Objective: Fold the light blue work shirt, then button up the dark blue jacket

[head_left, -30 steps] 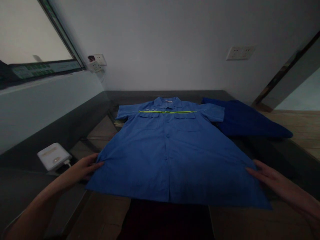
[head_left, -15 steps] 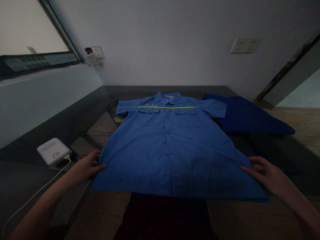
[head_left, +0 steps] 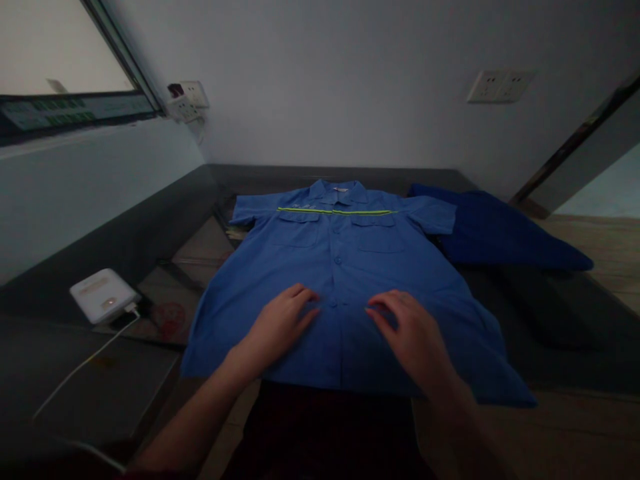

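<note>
A blue short-sleeved work shirt lies spread front up, its collar toward the wall. It has buttons down the middle, two flapped chest pockets and a yellow-green stripe across the chest. My left hand is over the lower front, just left of the button line, thumb and fingers apart with nothing between them. On the other side of the buttons, my right hand is curved in the same way, its fingertips apart and holding nothing. Whether the fingertips touch the cloth, I cannot tell. The shirt's hem hangs at the near table edge.
Darker blue folded cloth lies at the right, partly under a sleeve. A white box-shaped device with a white cable stands on the left. The dark table meets a wall with sockets.
Both hands have let go of the shirt's lower side edges and moved inward to either side of the button line. The shirt lies almost as before.
</note>
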Demonstrator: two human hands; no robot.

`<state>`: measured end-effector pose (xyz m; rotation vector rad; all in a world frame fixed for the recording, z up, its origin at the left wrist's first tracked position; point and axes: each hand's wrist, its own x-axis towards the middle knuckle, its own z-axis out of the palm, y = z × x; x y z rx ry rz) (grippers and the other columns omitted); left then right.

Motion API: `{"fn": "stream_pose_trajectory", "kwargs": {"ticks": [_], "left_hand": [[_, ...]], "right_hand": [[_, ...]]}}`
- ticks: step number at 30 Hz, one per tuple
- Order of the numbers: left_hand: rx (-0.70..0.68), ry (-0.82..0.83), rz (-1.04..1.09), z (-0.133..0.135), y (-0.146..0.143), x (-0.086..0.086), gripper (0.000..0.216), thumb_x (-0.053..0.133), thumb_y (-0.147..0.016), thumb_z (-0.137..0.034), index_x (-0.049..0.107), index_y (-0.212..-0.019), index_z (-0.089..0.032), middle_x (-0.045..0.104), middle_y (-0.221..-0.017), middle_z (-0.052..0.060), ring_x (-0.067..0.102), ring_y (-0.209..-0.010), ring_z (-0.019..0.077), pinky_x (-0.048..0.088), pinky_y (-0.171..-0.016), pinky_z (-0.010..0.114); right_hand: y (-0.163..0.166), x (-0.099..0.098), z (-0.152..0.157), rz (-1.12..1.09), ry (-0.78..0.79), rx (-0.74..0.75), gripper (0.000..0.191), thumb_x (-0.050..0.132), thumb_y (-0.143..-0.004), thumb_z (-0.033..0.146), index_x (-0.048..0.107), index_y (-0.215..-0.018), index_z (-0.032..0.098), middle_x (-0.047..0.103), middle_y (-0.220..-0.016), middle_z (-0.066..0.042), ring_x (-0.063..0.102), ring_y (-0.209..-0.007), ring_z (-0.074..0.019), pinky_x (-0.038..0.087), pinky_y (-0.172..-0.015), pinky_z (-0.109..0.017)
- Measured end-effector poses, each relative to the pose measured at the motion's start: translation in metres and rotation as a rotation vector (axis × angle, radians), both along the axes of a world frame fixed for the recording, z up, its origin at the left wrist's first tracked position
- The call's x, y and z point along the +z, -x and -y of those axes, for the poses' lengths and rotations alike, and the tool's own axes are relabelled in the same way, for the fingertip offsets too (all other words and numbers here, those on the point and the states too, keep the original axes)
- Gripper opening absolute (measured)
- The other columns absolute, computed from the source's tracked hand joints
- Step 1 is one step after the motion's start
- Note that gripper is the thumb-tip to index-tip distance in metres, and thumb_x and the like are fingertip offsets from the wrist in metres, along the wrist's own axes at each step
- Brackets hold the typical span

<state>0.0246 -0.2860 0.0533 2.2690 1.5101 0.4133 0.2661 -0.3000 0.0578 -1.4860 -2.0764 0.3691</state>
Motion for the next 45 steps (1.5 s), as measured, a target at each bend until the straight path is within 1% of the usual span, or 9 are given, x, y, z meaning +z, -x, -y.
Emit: {"fn": "stream_pose_trajectory", "kwargs": {"ticks": [3,6,9,16,22,27,31,36,45], "left_hand": [[0.045,0.004,0.007,-0.011,-0.025,-0.012,0.021,0.047,-0.09,-0.026,0.058,-0.106,-0.019,0.06,-0.106,0.011,0.06,-0.095,0.0218,0.047,-0.083,0.036],[0.122,0.015,0.019,-0.017,-0.031,-0.021,0.016,0.046,-0.089,-0.022,0.058,-0.1,-0.018,0.06,-0.102,0.011,0.06,-0.09,0.0215,0.047,-0.08,0.036],[0.144,0.031,0.059,-0.015,-0.031,-0.025,0.013,0.048,-0.089,-0.021,0.058,-0.097,-0.018,0.06,-0.1,0.011,0.059,-0.09,0.0213,0.047,-0.08,0.035],[0.137,-0.025,0.085,-0.007,-0.038,-0.027,0.012,0.052,-0.086,-0.022,0.058,-0.095,-0.017,0.06,-0.097,0.007,0.057,-0.092,0.0211,0.045,-0.083,0.035],[0.125,-0.032,0.109,-0.01,-0.039,-0.034,0.007,0.054,-0.084,-0.018,0.058,-0.09,-0.017,0.06,-0.092,0.006,0.057,-0.087,0.02,0.045,-0.08,0.032],[0.154,-0.031,0.098,-0.01,-0.04,-0.034,0.006,0.055,-0.084,-0.018,0.059,-0.088,-0.017,0.061,-0.089,0.005,0.057,-0.084,0.0195,0.045,-0.076,0.031],[0.188,-0.043,0.111,-0.008,-0.043,-0.031,0.004,0.056,-0.083,-0.018,0.059,-0.087,-0.017,0.062,-0.086,0.004,0.058,-0.08,0.0184,0.044,-0.071,0.029],[0.207,-0.09,0.142,-0.005,-0.047,-0.029,0.004,0.055,-0.084,-0.016,0.058,-0.085,-0.018,0.063,-0.083,0.002,0.059,-0.075,0.0165,0.042,-0.067,0.026],[0.22,-0.066,0.113,-0.005,-0.047,-0.027,0.004,0.058,-0.084,-0.02,0.061,-0.083,-0.019,0.067,-0.08,0.002,0.061,-0.072,0.0167,0.04,-0.063,0.025]], "right_hand": [[0.041,-0.015,-0.006,0.082,0.069,0.068,0.017,0.045,-0.09,0.04,0.055,-0.096,0.028,0.062,-0.096,-0.009,0.057,-0.092,-0.029,0.046,-0.077,-0.045],[0.056,-0.027,-0.008,0.17,0.076,0.012,0.015,0.051,-0.087,0.037,0.053,-0.097,0.025,0.059,-0.1,-0.012,0.055,-0.095,-0.0319,0.046,-0.076,-0.048],[0.057,-0.033,-0.01,0.211,0.064,-0.014,0.012,0.055,-0.084,0.027,0.05,-0.095,0.024,0.059,-0.099,-0.012,0.054,-0.093,-0.0309,0.046,-0.077,-0.046],[0.057,-0.031,-0.008,0.276,0.002,-0.073,0.015,0.056,-0.079,0.011,0.053,-0.092,0.018,0.061,-0.092,-0.009,0.055,-0.089,-0.025,0.045,-0.079,-0.037],[0.057,-0.034,-0.008,0.335,-0.02,-0.058,0.021,0.055,-0.074,0.005,0.056,-0.091,0.015,0.061,-0.091,-0.01,0.055,-0.087,-0.0252,0.044,-0.078,-0.037],[0.057,-0.038,-0.013,0.259,-0.026,-0.111,0.018,0.049,-0.077,0.004,0.055,-0.086,0.017,0.062,-0.087,-0.009,0.056,-0.085,-0.0235,0.043,-0.076,-0.035],[0.052,-0.041,-0.016,0.134,-0.012,-0.129,0.015,0.047,-0.08,0.007,0.056,-0.085,0.018,0.063,-0.086,-0.007,0.058,-0.084,-0.0219,0.043,-0.076,-0.033],[0.047,-0.037,-0.015,-0.029,-0.037,-0.139,0.013,0.047,-0.083,0.012,0.057,-0.088,0.018,0.065,-0.087,-0.007,0.061,-0.081,-0.0207,0.045,-0.075,-0.032],[0.05,-0.03,-0.014,-0.043,0.007,-0.147,0.022,0.046,-0.083,0.012,0.063,-0.095,0.017,0.07,-0.093,-0.008,0.065,-0.086,-0.0223,0.048,-0.08,-0.034]]}}
